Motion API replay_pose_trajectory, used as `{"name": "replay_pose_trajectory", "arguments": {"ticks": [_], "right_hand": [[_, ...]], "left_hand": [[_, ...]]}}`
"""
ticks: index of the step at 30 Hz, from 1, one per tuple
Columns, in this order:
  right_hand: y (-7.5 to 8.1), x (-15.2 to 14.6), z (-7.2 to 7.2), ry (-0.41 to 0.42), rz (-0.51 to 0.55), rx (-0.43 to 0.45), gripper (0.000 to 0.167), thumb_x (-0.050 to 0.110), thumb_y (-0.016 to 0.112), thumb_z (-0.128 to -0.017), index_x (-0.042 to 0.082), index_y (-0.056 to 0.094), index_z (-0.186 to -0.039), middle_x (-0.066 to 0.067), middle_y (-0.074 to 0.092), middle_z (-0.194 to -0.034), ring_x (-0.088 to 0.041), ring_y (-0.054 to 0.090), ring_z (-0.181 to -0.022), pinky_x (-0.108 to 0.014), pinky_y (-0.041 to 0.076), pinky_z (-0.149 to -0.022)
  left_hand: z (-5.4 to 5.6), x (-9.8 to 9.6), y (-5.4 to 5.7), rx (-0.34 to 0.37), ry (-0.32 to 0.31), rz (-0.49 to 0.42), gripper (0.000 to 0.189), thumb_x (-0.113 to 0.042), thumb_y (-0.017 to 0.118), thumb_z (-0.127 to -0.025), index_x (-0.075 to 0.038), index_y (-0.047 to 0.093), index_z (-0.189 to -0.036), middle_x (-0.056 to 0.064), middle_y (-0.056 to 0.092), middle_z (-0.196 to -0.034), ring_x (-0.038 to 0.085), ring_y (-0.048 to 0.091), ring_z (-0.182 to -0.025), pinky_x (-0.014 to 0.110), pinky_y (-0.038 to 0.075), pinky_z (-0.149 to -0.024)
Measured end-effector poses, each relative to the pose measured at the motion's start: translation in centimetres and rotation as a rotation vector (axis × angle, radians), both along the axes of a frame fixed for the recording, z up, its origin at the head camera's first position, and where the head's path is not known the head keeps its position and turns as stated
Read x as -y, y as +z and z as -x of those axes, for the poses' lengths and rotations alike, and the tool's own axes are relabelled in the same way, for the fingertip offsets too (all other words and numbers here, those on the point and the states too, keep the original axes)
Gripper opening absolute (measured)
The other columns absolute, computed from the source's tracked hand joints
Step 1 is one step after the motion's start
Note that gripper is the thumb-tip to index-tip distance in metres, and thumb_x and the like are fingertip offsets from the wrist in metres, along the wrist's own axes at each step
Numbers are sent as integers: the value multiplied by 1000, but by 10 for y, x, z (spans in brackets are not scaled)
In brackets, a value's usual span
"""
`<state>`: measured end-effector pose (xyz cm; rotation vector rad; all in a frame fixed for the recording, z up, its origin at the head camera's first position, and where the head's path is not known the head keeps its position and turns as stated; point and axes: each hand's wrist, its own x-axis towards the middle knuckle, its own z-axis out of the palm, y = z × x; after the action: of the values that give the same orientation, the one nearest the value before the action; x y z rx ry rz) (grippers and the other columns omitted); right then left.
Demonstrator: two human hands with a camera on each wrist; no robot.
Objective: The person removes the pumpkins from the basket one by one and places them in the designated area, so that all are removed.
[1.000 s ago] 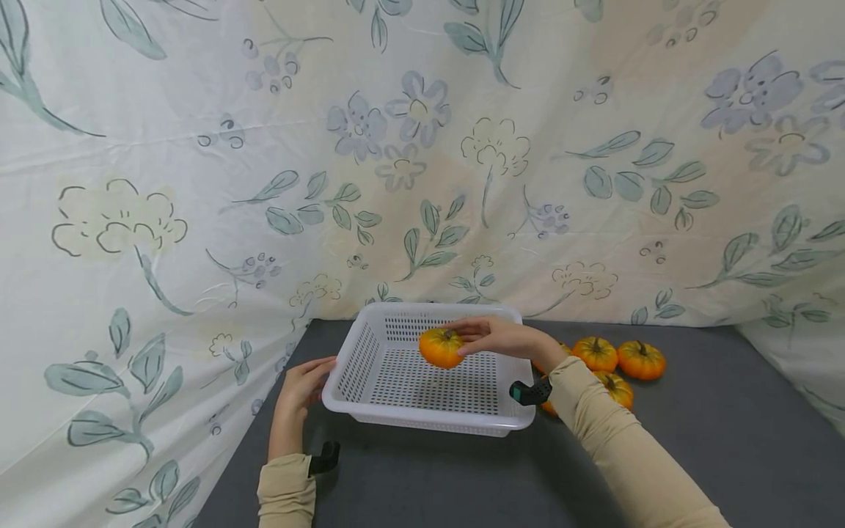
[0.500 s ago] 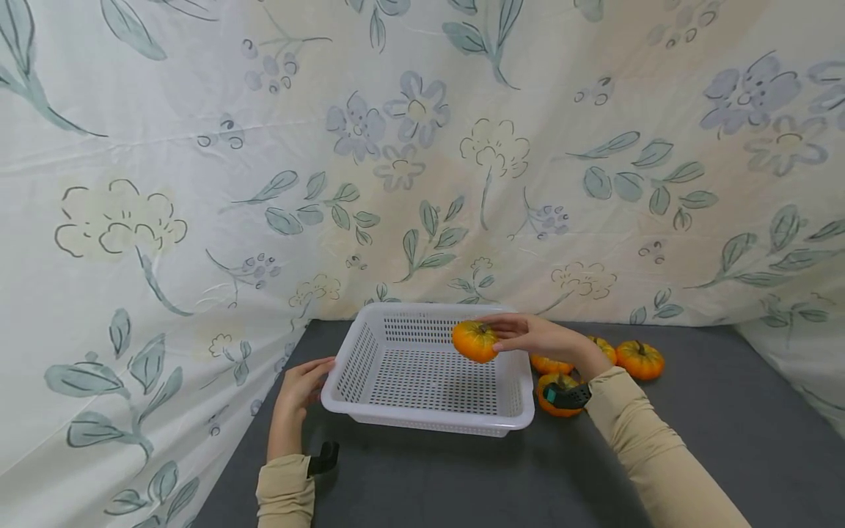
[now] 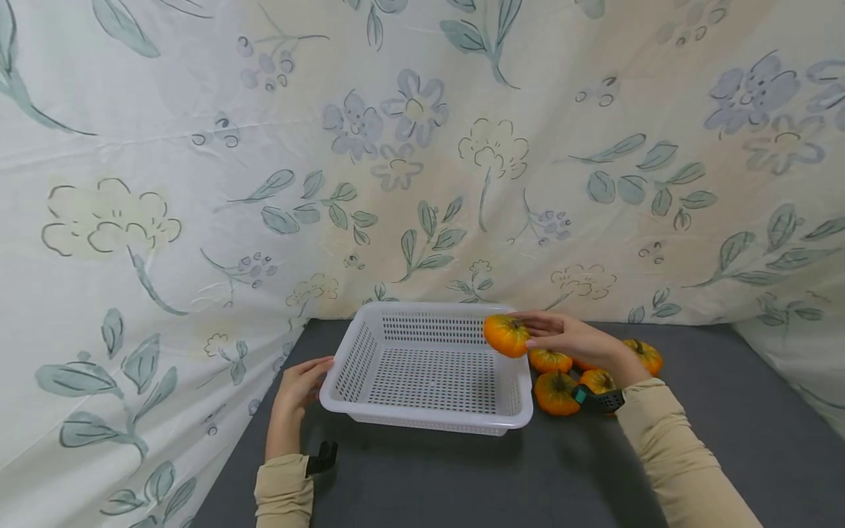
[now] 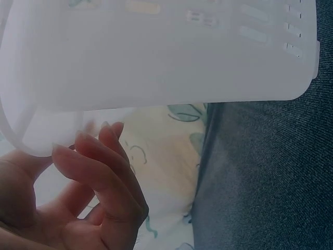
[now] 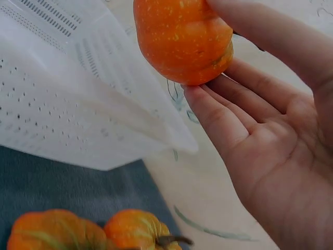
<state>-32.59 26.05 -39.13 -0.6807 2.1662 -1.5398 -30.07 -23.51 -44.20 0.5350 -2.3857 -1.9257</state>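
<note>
A white perforated plastic basket (image 3: 432, 422) stands on the dark table. At its left end my left hand (image 3: 300, 387) pinches the rim; in the left wrist view the thumb and curled fingers (image 4: 99, 172) meet at the basket's edge (image 4: 156, 78). My right hand (image 3: 581, 341) holds a small orange pumpkin (image 3: 506, 336) between thumb and fingertips, raised over the basket's back right corner. Close up, the right wrist view shows the pumpkin (image 5: 182, 41) off the basket wall (image 5: 67, 104), with fingers (image 5: 218, 117) beneath it.
Several more small pumpkins (image 3: 557, 394) sit on the table right of the basket, partly hidden by my right hand and wrist. A floral cloth (image 3: 422, 147) hangs behind and to the left of the table (image 3: 422, 477).
My right hand has moved to the right with the pumpkin, from above the basket's middle to its back right corner. The left hand and the basket stay in place.
</note>
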Motion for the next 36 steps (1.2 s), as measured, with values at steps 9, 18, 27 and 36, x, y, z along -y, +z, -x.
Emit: {"name": "replay_pose_trajectory", "arguments": {"ticks": [9,18,27,36], "right_hand": [[-10,-29,-1,-72,29,37,61,22,58,-98,18,32,-153,-13,24,-161,-39,19,-149,-58,25,-115],[-20,-57,-21,-170,-25,28,63,24,57,-99,18,28,-154,-16,18,-163,-43,12,-149,-61,25,-113],[-30,-81,-40,-240,-80,-34,66,27,55,-99,13,24,-155,-16,20,-162,-46,12,-147,-45,40,-109],[-41,-109,-56,-246,-6,-13,65,22,52,-101,9,19,-156,24,33,-145,29,36,-116,-9,42,-92]], "left_hand": [[2,0,0,4,4,9,46,-30,69,-89,-4,64,-127,2,72,-103,9,67,-74,27,52,-64],[1,2,0,5,-6,19,47,-31,70,-89,-4,63,-128,4,72,-104,9,65,-73,26,51,-63],[3,7,0,1,-12,16,47,-30,69,-89,-5,64,-128,-1,72,-97,9,65,-71,27,51,-62],[2,8,1,-2,-27,12,48,-31,69,-89,-4,63,-129,-5,71,-94,7,66,-72,26,52,-63]]}}
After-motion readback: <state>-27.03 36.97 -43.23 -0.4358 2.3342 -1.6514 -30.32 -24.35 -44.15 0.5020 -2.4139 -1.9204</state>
